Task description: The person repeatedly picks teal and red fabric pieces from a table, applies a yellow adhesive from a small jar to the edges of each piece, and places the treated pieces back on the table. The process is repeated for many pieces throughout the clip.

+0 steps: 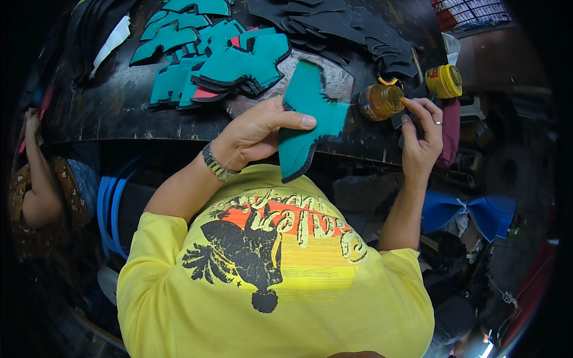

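Taking the held piece as the clock's centre, with 12 o'clock at the top of the view, the left hand (256, 128) comes in from 8 o'clock and grips a flat teal piece with black edges and an irregular, notched outline (316, 116), its thumb pressed across the upper face. The piece is near the table's front edge, in front of a mottled grey slab (341, 76); whether the two touch cannot be told.

At 3 o'clock the right hand (425, 134) has its fingers bent, fingertips at the mouth of a clear jar holding amber-brown contents (380, 102); whether they pinch a thin tool or the rim itself is too small to tell. Just beyond the jar, between 2 and 3 o'clock, is a yellow plastic tub with a yellow lid (443, 82).

A heap of similar teal pieces with black edges (239, 65) spreads over the dark, worn table (113, 113) at 10 o'clock, reddish-pink bits showing among them. Overlapping flat black sheets (352, 27) lie at 1 o'clock. Far out at 9 o'clock, another person's hand (31, 122) is near the table's edge.
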`<state>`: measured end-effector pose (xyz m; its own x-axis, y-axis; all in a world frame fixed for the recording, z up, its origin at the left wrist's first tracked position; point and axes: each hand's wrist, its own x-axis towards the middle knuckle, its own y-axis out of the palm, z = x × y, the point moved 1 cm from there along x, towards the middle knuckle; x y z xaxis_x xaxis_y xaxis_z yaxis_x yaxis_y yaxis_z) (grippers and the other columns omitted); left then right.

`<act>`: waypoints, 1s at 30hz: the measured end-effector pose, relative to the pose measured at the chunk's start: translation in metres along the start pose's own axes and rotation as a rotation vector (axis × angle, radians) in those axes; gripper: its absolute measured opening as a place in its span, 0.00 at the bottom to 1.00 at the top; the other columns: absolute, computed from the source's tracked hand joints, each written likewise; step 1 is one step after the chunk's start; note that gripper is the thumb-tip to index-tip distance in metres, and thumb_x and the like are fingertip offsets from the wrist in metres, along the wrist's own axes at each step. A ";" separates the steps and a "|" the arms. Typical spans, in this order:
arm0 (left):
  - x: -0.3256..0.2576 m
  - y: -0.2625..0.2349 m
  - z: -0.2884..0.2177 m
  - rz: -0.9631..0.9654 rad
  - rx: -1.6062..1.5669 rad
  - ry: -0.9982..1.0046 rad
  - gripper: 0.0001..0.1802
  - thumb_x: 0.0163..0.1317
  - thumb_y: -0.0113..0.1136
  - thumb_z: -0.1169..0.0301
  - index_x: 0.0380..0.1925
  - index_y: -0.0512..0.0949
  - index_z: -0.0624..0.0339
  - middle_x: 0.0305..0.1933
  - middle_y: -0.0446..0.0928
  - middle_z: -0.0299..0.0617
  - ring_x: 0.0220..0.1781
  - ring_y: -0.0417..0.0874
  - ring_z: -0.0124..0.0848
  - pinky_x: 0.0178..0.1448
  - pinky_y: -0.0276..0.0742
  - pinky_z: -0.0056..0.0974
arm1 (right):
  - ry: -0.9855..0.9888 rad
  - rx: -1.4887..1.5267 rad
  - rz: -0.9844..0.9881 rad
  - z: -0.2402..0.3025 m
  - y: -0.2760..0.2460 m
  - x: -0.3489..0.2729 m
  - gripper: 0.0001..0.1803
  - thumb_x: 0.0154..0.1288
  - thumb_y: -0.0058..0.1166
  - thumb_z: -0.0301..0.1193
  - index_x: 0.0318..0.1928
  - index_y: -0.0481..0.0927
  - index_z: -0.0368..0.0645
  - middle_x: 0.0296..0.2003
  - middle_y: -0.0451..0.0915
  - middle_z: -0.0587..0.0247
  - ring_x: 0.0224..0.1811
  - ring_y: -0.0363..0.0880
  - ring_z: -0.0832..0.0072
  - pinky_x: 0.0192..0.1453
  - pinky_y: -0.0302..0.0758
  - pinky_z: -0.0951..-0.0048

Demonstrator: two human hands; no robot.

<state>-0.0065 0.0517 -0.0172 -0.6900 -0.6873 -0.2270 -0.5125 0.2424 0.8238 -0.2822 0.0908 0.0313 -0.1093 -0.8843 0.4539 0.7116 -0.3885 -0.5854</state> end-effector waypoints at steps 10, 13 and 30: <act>-0.042 -0.016 0.034 0.093 0.160 -0.100 0.16 0.71 0.61 0.70 0.55 0.79 0.66 0.50 0.84 0.38 0.49 0.83 0.22 0.57 0.79 0.32 | -0.154 -0.639 0.196 -0.018 -0.004 0.021 0.12 0.55 0.55 0.22 0.40 0.87 0.43 0.50 0.80 0.54 0.64 0.71 0.53 0.69 0.64 0.53; -0.047 -0.022 0.024 0.147 0.395 0.006 0.14 0.70 0.62 0.72 0.53 0.80 0.66 0.49 0.84 0.37 0.49 0.83 0.22 0.58 0.78 0.32 | -0.138 -0.539 0.178 -0.014 -0.004 0.024 0.12 0.55 0.55 0.19 0.39 0.87 0.42 0.50 0.80 0.55 0.64 0.72 0.54 0.69 0.65 0.55; -0.010 0.006 0.018 -0.007 0.085 0.189 0.17 0.75 0.56 0.67 0.58 0.73 0.63 0.48 0.84 0.41 0.44 0.89 0.28 0.43 0.91 0.37 | -0.201 -0.101 0.175 0.055 0.062 -0.024 0.34 0.57 0.54 0.12 0.66 0.76 0.40 0.70 0.63 0.52 0.72 0.65 0.60 0.74 0.62 0.64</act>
<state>-0.0119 0.0726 -0.0191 -0.5820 -0.8036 -0.1243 -0.5638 0.2886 0.7739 -0.1974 0.1016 0.0207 0.1559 -0.8748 0.4587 0.6337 -0.2676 -0.7258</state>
